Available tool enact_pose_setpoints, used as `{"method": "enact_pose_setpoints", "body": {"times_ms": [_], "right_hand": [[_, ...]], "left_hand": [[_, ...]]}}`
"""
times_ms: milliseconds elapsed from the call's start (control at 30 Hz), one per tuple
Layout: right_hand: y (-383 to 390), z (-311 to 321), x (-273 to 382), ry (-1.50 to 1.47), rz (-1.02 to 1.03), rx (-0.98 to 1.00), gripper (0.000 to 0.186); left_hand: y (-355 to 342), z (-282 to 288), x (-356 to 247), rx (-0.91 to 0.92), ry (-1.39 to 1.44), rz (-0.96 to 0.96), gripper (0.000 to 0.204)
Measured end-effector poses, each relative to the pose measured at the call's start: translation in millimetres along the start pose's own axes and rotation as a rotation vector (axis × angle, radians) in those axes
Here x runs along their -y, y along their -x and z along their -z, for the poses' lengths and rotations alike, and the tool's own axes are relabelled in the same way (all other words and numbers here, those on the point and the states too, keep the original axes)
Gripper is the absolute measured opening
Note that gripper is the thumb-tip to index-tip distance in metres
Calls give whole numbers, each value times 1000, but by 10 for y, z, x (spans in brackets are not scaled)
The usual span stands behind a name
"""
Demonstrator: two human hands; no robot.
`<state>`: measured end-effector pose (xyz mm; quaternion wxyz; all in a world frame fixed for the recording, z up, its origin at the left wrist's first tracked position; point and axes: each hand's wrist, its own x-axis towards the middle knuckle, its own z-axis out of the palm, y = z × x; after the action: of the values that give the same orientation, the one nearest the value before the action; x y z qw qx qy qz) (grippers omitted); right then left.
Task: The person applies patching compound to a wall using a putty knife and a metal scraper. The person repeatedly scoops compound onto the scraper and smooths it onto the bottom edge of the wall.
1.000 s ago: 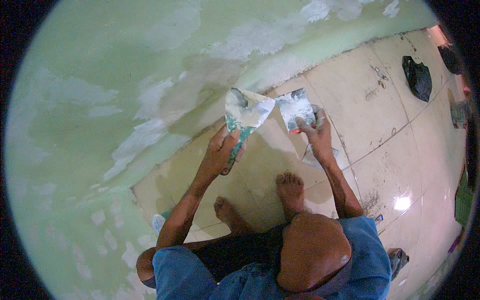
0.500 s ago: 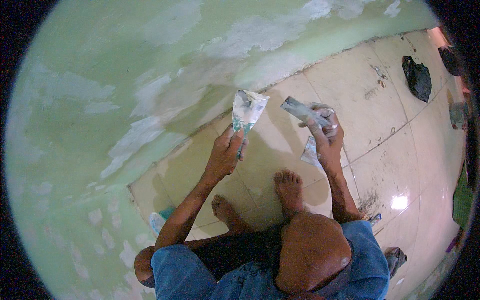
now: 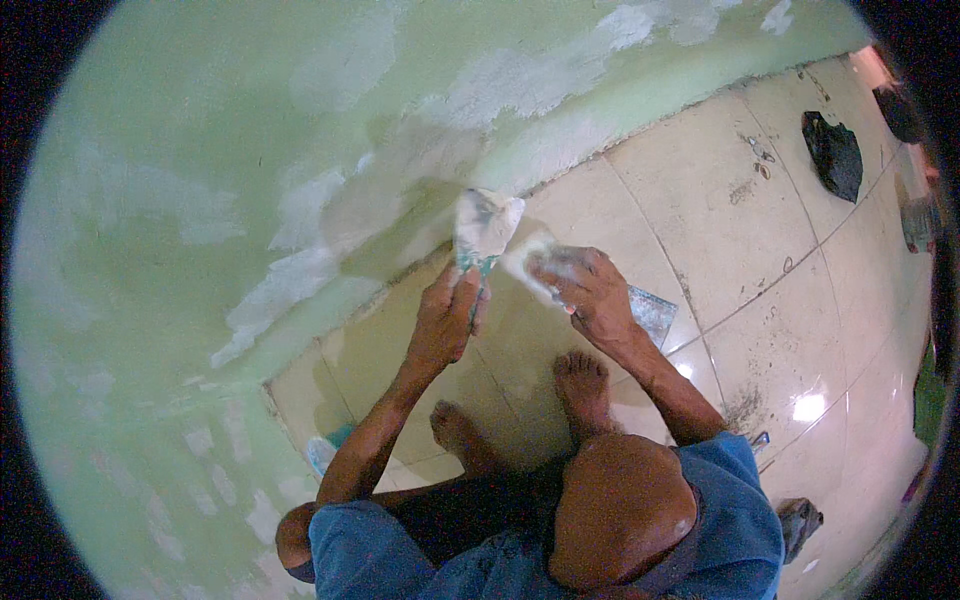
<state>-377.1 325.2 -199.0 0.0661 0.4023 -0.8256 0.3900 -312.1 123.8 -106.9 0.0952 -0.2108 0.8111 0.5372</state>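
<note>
My left hand (image 3: 447, 315) is closed round the handle of a putty knife (image 3: 487, 222). Its broad blade points away from me and carries white filler; green smears mark its base. Close beside it, my right hand (image 3: 595, 290) grips a flat scraper (image 3: 532, 265), blurred by motion, its far end near the putty knife's blade. I cannot make out whether the two blades touch. Ahead and to the left rises a pale green wall (image 3: 230, 130) with whitish filler patches. On the floor under my right wrist lies a rectangular bluish-grey plate (image 3: 652, 316).
Pale tiles make up the floor (image 3: 735, 250), meeting the wall along a slanting edge. A black plastic bag (image 3: 832, 157) lies at the far right, with a clear container (image 3: 917, 225) beyond. A teal and white item (image 3: 323, 452) sits by my left forearm. My bare feet (image 3: 582, 390) are below my hands.
My right hand has swung left and turned over, bringing its scraper toward the putty knife. More of the plate on the floor now shows. My left hand has shifted slightly left.
</note>
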Motion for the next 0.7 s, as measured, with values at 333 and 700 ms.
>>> {"method": "enact_pose_setpoints", "body": {"times_ms": [333, 700], "right_hand": [[317, 54, -721, -1042, -896, -491, 21], [-703, -431, -966, -683, -573, -893, 35]], "left_hand": [[34, 608, -149, 64, -455, -279, 26], [930, 1518, 74, -130, -496, -41, 25]]}}
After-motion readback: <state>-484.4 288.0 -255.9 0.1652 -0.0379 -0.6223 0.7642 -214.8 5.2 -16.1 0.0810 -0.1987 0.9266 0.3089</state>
